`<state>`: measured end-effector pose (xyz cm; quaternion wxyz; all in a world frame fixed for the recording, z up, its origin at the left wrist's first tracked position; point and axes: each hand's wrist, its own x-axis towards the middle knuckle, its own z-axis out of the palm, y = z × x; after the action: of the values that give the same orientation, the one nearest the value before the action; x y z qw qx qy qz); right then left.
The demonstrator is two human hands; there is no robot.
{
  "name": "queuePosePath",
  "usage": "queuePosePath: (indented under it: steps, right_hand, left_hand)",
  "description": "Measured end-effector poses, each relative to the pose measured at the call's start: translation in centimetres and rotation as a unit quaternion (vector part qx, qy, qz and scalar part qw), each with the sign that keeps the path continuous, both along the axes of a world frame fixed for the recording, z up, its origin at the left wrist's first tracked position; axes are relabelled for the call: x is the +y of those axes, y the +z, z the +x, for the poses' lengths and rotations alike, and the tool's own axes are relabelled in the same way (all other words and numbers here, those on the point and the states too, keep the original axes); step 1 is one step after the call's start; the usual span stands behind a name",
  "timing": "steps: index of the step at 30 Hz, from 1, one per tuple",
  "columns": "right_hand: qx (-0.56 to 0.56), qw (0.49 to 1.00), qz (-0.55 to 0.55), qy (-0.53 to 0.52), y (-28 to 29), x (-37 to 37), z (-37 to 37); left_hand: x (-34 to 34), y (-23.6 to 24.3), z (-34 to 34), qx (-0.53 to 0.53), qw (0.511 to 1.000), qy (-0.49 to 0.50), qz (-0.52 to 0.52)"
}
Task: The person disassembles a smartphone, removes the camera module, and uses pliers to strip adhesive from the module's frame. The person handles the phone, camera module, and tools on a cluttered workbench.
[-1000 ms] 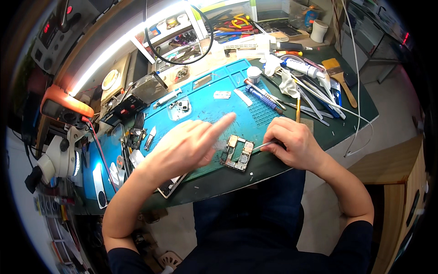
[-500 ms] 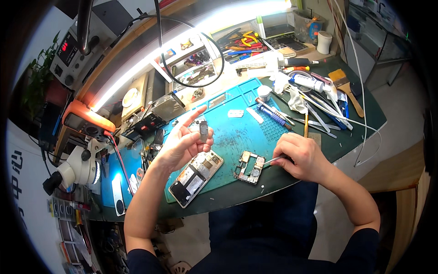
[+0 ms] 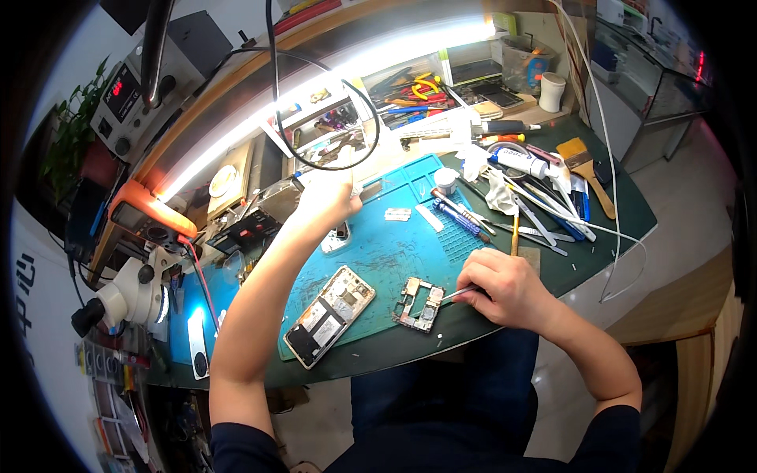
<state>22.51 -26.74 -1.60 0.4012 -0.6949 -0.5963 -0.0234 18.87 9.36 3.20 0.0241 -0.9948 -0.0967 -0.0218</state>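
My left hand (image 3: 330, 203) reaches over the far left part of the blue mat (image 3: 378, 256), its fingers curled and largely hidden behind its back; what they hold cannot be made out. Closed around thin metal tweezers (image 3: 456, 295), my right hand (image 3: 501, 285) rests low at the bench's near side. The tweezers' tip meets the right side of a phone circuit board (image 3: 409, 317), which lies at the mat's near edge. Left of the board is an opened phone body (image 3: 330, 317) with a black battery area. Another pale phone part (image 3: 337, 239) shows beside my left wrist.
Tools, a glue tube (image 3: 520, 163) and a brush (image 3: 583, 169) crowd the right side. A white microscope (image 3: 130, 292) and an orange multimeter (image 3: 150, 217) stand left. A black cable loop (image 3: 377, 134) hangs above the mat; a white cable (image 3: 611, 142) crosses the right.
My left hand, which held up a small grey part, has moved away toward the back of the mat and turned over. My right hand keeps the tweezers at the board.
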Motion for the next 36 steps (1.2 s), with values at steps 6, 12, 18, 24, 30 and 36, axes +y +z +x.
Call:
queuePosePath:
  steps: [6,12,18,24,30,36]
  right_hand:
    - [-0.001,1.0,-0.003,0.002,0.0,0.1,0.1]
    - [0.01,1.0,0.006,0.001,-0.1,0.1,0.2]
    - [0.021,0.999,0.004,-0.025,0.3,0.1,-0.1]
    - [0.003,0.998,0.032,-0.044,0.2,0.6,-0.3]
    - [-0.081,0.995,0.042,-0.033,0.6,0.8,-0.7]
    - [-0.143,0.984,0.047,-0.1,0.1,0.8,-1.3]
  left_hand:
    - [0.0,-1.2,0.9,-0.085,0.996,-0.003,0.023]
    - [-1.7,1.0,0.2,0.005,0.997,0.044,0.069]
    - [-6.3,3.1,-8.2,-0.095,0.994,-0.019,0.042]
    - [-11.4,0.7,-18.5,-0.202,0.968,-0.095,-0.115]
    - [-18.0,-3.8,-20.0,-0.243,0.945,-0.023,-0.218]
    - [-20.7,-4.2,-16.9,-0.233,0.96,0.067,-0.14]
